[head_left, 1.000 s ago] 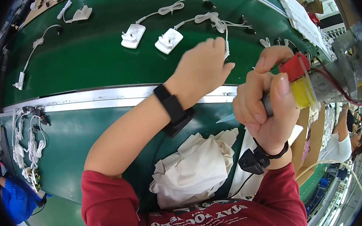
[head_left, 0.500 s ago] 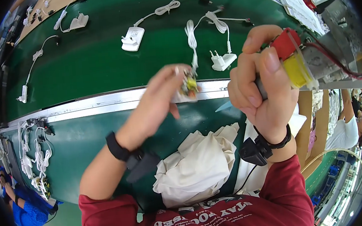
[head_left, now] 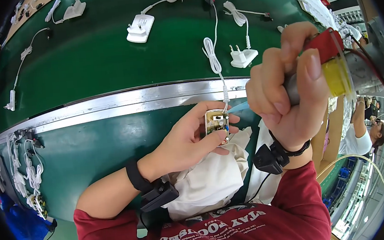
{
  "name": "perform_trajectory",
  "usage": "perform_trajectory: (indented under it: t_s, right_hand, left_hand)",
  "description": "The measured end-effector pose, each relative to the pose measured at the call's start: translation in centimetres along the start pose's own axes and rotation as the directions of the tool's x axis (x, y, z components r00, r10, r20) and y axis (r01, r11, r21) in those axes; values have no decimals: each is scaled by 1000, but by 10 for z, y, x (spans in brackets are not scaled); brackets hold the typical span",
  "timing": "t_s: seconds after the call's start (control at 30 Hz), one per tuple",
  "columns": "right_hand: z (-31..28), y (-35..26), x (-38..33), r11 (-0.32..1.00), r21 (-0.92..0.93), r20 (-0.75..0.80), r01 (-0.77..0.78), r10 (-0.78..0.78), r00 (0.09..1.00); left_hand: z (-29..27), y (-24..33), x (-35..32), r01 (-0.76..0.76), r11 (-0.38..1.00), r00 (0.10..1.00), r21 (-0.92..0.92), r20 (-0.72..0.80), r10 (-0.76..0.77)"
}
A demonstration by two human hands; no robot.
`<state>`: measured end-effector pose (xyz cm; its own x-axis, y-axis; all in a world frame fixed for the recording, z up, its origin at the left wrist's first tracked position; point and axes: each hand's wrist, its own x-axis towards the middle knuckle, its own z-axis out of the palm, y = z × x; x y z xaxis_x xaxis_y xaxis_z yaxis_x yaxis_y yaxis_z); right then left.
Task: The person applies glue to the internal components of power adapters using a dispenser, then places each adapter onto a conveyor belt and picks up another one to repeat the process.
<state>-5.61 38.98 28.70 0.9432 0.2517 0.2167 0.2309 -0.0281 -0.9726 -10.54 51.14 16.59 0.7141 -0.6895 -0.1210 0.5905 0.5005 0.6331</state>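
Over green tabletop (head_left: 86, 151) near its far metal edge (head_left: 118, 101): grasping opened white adapter (head_left: 216, 119) with left fingers (head_left: 215, 140), clenching grey-and-yellow tool (head_left: 336, 78) with right fingers (head_left: 273, 81).

On my feed: glossy green work surface (head_left: 97, 64) at twelve o'clock, silver metal rail (head_left: 131, 98) entering from nine, green tabletop (head_left: 86, 148) below rail, pale-green floor (head_left: 68, 233) at eight.

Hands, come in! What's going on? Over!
Left hand holding open adapter. Right hand gripping tool. Blue tip by adapter, contact unclear. Cloth close by.
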Motion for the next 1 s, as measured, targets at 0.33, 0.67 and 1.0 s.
perform_trajectory:
  t_s: [0.33, 0.67, 1.0]
  right_hand:
    - [1, 3, 0, 1000, 4, -3, 13, -13, 1000]
    - [1, 7, -3, 997, -75, 111, -16, 24, 994]
    - [3, 9, -5, 997, -70, 126, -45, 53, 991]
  left_hand:
    - [-4, 0, 0, 0, 1000, 999, -9, 39, 0]
    - [-25, -3, 5, -14, 994, 996, -108, -93, 3]
    - [-28, -1, 5, -47, 982, 995, -185, -91, 31]
